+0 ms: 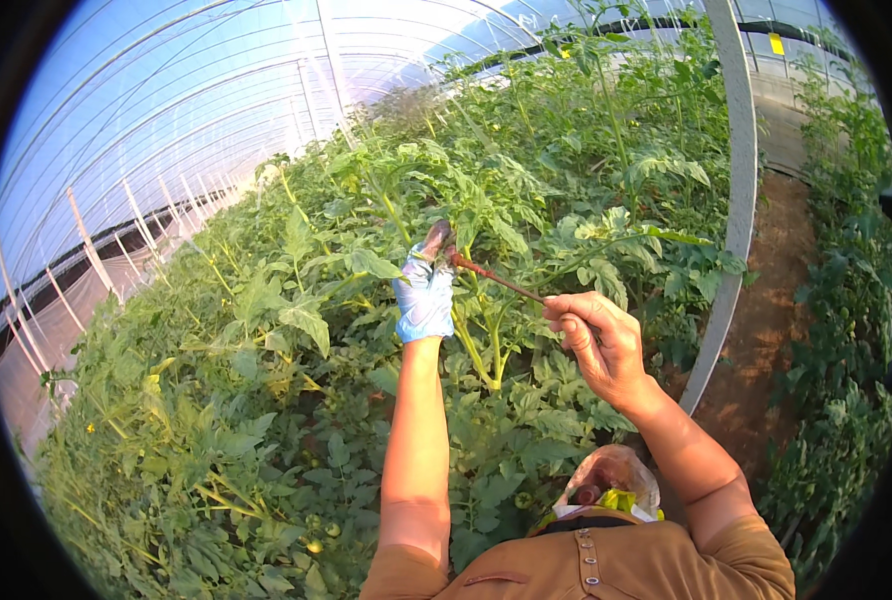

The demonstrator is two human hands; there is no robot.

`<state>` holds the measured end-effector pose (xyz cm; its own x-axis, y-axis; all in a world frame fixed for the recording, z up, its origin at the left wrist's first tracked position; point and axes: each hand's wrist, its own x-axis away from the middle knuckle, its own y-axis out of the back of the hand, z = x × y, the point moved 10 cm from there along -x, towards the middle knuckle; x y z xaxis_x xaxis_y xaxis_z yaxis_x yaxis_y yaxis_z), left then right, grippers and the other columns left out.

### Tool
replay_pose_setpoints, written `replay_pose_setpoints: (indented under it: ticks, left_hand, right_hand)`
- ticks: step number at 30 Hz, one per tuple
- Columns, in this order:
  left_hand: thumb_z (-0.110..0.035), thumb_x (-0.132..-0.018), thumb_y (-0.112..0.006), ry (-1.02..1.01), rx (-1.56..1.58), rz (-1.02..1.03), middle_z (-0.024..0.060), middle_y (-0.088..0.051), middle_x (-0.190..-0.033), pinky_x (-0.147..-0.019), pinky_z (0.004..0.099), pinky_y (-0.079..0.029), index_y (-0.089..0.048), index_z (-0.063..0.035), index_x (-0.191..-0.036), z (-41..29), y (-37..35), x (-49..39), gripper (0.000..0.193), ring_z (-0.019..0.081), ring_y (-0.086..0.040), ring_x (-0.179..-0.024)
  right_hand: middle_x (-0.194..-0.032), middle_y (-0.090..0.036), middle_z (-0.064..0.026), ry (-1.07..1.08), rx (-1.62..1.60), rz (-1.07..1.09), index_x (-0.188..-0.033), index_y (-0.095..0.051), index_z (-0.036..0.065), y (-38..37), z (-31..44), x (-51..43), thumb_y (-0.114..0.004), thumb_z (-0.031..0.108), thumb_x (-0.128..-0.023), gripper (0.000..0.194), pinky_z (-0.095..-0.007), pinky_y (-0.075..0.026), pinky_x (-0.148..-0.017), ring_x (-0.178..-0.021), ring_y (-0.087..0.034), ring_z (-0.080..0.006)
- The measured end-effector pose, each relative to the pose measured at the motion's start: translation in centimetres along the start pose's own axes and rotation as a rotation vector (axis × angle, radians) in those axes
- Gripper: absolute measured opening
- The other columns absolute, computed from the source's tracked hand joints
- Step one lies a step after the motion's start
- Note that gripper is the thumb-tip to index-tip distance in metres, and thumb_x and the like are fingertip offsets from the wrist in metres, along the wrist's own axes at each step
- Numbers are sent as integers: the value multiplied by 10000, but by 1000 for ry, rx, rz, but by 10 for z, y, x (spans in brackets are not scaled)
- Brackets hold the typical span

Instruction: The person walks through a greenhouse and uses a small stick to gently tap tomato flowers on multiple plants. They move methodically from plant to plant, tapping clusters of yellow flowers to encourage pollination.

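My left hand (pixel 425 294) wears a pale blue disposable glove with dark brownish stains on the fingers. It reaches into the top of a tomato plant (pixel 483 341); leaves and the hand itself hide whether anything is between the fingers. Pinched by my bare right hand (pixel 599 337) is a thin dark stick, possibly a brush (pixel 502 280). Its thicker reddish end points left and meets or nearly meets the gloved fingers. At my waist, a clear plastic bag or container (pixel 617 480) holds a dark reddish object and something yellow-green.
Dense tomato foliage (pixel 213 390) spreads ahead and to the left, with several small fruits (pixel 314 546) low down. A pale post (pixel 738 187) rises close on my right, beside a bare soil path (pixel 765 300). Arched greenhouse film (pixel 190 90) covers everything; a yellow card (pixel 776 43) hangs far right.
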<state>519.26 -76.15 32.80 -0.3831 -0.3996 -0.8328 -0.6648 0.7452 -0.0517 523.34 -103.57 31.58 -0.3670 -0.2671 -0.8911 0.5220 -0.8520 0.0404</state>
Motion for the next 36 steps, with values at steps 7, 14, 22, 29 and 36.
replay_pose_setpoints:
  ticks: [7, 14, 22, 29, 36]
  left_hand:
    - [171, -845, -496, 51, 154, 0, 116, -587, -1291, -983, 312, -476, -616, -32, -1224, 8, -1, 1, 445, 211, -557, -1190]
    - [110, -871, -523, 27, -21, -8, 108, -572, -1317, -894, 278, -496, -601, -14, -1241, -3, 0, 4, 397, 182, -578, -1136]
    - [41, -907, -566, 61, 111, -31, 119, -569, -1311, -725, 269, -540, -588, 4, -1231, 6, 3, 4, 327, 131, -614, -936]
    - [7, -921, -568, 117, 93, 1, 101, -583, -1275, -801, 275, -526, -537, 24, -1294, 10, -1, 5, 375, 164, -605, -1030]
    - [10, -914, -578, 65, 36, -13, 80, -633, -1188, -763, 278, -544, -588, 12, -1217, 2, -1, 3, 303, 141, -626, -935]
  right_hand:
    - [-895, -663, -116, 40, -12, -36, -1085, -628, -7, 4, 5, 4, -604, 3, -903, 184, -304, -511, -667, -757, -635, -223]
    - [-936, -651, -119, 121, 68, -25, -1094, -617, -21, 8, 15, 2, -551, 29, -942, 173, -263, -513, -622, -743, -624, -172]
    - [-964, -653, -139, 164, 59, 35, -1125, -595, -26, -5, 25, -2, -556, -15, -924, 205, -296, -538, -691, -809, -645, -222]
    - [-977, -656, -149, 237, 86, 98, -1152, -591, 13, -25, 28, -12, -626, -58, -843, 319, -339, -540, -689, -812, -657, -292]
    - [-978, -664, -132, 271, 152, 95, -1139, -592, 34, -25, 28, -15, -660, -45, -813, 342, -352, -552, -688, -815, -660, -298]
